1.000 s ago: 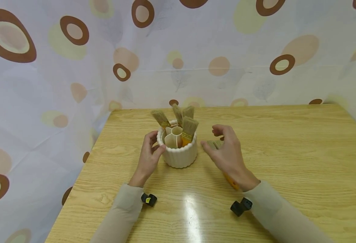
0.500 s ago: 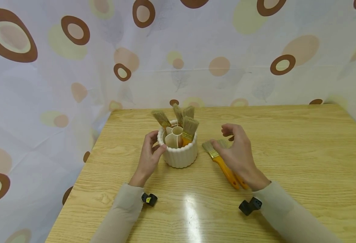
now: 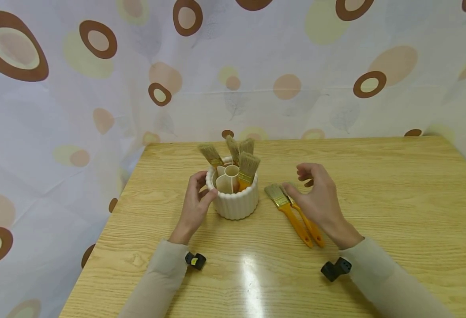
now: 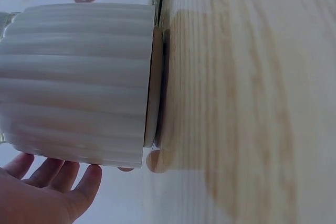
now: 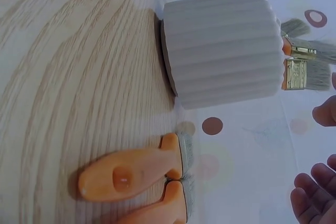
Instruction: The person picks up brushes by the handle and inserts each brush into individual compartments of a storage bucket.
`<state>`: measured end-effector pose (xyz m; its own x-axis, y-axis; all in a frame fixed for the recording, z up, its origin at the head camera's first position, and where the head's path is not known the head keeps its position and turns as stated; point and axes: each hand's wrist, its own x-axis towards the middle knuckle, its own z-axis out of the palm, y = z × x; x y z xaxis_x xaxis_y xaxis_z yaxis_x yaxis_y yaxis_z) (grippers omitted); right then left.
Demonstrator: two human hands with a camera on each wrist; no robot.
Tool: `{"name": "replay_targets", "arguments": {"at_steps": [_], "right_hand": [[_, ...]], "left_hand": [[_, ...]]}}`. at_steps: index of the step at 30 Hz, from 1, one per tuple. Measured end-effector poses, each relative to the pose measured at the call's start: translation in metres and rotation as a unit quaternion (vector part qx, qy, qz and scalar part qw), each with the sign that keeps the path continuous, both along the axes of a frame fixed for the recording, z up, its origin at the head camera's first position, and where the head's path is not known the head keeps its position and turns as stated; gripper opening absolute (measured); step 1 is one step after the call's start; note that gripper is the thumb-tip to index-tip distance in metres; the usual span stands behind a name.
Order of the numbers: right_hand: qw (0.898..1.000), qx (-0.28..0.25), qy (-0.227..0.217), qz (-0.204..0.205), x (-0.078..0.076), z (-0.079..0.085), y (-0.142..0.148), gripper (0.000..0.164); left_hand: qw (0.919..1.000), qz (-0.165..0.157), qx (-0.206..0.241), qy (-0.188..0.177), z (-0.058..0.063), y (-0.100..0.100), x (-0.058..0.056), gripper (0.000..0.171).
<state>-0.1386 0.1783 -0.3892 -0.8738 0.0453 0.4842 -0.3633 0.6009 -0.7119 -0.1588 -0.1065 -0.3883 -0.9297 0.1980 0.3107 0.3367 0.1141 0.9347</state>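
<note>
My left hand (image 3: 193,207) holds the side of a cream ribbed holder (image 3: 236,206), its thumb at the near rim. In the left wrist view, several fingertips (image 4: 86,184) touch the holder's wall. Several paintbrushes (image 3: 248,167) stand in its compartments, bristles up. To the holder's right, two paintbrushes with orange handles lie side by side on the table: the left brush (image 3: 296,225) and the right brush (image 3: 314,232). My right hand (image 3: 321,205) hovers over the right brush, fingers loosely bent and holding nothing, and hides part of it. Both orange handles show in the right wrist view.
The wooden table (image 3: 396,198) extends to the right and toward me. A curtain (image 3: 257,66) with brown and peach circles hangs behind its back edge and along the left. Small black cameras (image 3: 336,269) sit at both wrists.
My right hand has moved to the right, away from the holder, uncovering the two brushes on the table. The left hand and the holder have stayed in place.
</note>
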Motion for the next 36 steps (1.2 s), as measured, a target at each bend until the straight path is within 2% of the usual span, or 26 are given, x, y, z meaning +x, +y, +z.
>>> {"name": "replay_targets", "arguments": {"at_steps": [16,36], "right_hand": [[1.000,0.023,-0.013,-0.008,0.002,-0.006,0.018,0.042],[0.996,0.050,-0.076,-0.010,-0.001,-0.011,0.033,0.047]], "left_hand": [[1.0000,-0.004,0.004,-0.006,0.000,0.000,0.000,0.049],[1.0000,-0.007,0.003,-0.005,-0.001,-0.002,-0.001,0.048]]}}
